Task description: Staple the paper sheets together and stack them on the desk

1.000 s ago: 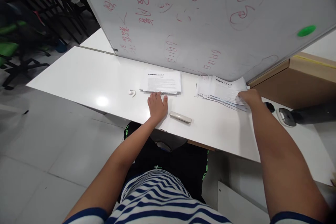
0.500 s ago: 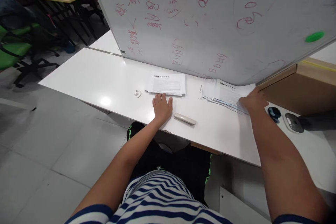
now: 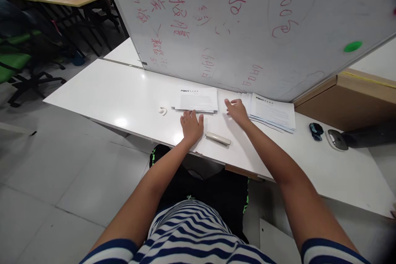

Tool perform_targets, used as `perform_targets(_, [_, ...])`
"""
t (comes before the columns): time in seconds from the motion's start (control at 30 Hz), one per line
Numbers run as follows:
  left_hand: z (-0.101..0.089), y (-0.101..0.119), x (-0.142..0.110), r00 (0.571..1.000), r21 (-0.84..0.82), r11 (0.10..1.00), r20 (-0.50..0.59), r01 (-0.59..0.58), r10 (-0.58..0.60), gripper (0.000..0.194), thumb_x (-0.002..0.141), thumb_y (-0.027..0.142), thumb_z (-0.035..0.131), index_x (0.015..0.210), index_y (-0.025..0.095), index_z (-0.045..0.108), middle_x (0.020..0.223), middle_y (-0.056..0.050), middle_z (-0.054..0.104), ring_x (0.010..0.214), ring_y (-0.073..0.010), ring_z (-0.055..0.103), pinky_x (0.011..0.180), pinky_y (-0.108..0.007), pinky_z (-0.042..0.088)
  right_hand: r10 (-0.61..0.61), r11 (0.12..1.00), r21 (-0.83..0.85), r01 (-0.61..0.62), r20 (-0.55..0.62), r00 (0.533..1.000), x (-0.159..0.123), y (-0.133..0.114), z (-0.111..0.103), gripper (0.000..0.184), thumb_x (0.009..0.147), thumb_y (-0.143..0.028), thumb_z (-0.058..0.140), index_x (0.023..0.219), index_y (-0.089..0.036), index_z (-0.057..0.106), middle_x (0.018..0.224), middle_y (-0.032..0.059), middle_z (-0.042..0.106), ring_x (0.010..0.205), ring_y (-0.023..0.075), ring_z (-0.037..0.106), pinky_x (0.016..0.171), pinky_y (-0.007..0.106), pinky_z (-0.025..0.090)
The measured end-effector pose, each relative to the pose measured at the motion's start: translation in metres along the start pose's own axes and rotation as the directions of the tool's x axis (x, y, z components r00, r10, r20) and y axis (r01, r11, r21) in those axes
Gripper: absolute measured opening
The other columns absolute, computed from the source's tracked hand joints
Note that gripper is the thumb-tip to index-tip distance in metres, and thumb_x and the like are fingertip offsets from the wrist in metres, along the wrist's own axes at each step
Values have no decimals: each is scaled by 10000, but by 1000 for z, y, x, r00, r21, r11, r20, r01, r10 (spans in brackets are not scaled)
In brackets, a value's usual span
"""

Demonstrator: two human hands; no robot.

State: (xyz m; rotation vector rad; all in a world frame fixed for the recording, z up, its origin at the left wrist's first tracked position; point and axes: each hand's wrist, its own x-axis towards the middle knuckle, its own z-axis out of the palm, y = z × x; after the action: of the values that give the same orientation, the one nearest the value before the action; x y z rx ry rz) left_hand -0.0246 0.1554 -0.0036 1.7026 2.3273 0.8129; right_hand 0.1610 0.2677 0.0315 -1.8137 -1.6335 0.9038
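Observation:
My left hand (image 3: 192, 127) lies on the white table with its fingers spread, fingertips at the near edge of the left stack of printed papers (image 3: 199, 99). My right hand (image 3: 237, 112) is over the left end of a second, fanned-out stack of papers (image 3: 274, 113); its fingers are apart and no sheet shows in them. Both stacks have a dark printed heading on top. Between my forearms sits a long cream-coloured object (image 3: 218, 138), perhaps a stapler. A small white curved item (image 3: 162, 111) rests left of the left stack.
A whiteboard (image 3: 241, 29) with red writing stands along the table's far side. To the right are a cardboard box (image 3: 328, 103), a small dark object (image 3: 316, 131) and a grey rounded device (image 3: 337, 139). A green chair (image 3: 14, 64) and a wooden desk (image 3: 74, 2), with a person's arm, are behind left.
My right hand has let go of the right end of the fanned stack and moved left to its other end. My left hand has stayed at the left stack.

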Motion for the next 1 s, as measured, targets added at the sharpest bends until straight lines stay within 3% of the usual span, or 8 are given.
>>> perform_targets(0.1, [0, 0, 0, 1000, -5, 1000, -16, 9, -9, 548, 1007, 472, 259, 1379, 130, 468, 1442, -158, 476, 1423, -310, 308, 1185, -500, 197, 111, 993, 30, -112, 37, 993, 10, -18, 30, 578, 800, -663, 613, 1090, -175, 504, 757, 28, 646, 575, 152, 587, 607, 273, 448])
perform_targets(0.27, [-1, 1, 0, 1000, -22, 1000, -13, 19, -20, 546, 1006, 458, 268, 1392, 119, 454, 1438, -155, 484, 1424, -307, 308, 1188, -489, 197, 119, 985, 116, -126, 66, 991, 17, -22, 51, 352, 748, -395, 777, 901, -179, 546, 607, -29, 571, 475, 96, 493, 488, 217, 379])
perform_targets(0.6, [-2, 0, -1, 1000, -41, 999, -11, 26, -27, 579, 1008, 479, 226, 1426, 126, 414, 1449, -137, 481, 1422, -299, 312, 1191, -477, 194, 157, 943, 260, -209, 204, 966, 25, -15, 45, 226, 770, -260, 777, 713, -146, 590, 435, -26, 522, 373, 61, 410, 375, 181, 315])
perform_targets(0.83, [0, -2, -1, 999, -45, 999, -40, 27, -28, 552, 1001, 457, 273, 1411, 124, 432, 1437, -151, 496, 1426, -296, 319, 1191, -482, 198, 63, 875, 452, -174, 250, 966, 22, 2, 31, 138, 843, -198, 693, 760, -142, 599, 582, 20, 623, 499, 85, 584, 528, 176, 520])
perform_targets(1.0, [-1, -4, -1, 999, -83, 996, -25, 27, -29, 552, 995, 455, 285, 1415, 121, 419, 1451, -151, 484, 1428, -298, 314, 1194, -494, 191, 10, 857, 503, -109, 196, 981, 17, 10, 35, 113, 853, -237, 675, 813, -141, 632, 627, 22, 639, 531, 91, 604, 528, 171, 514])
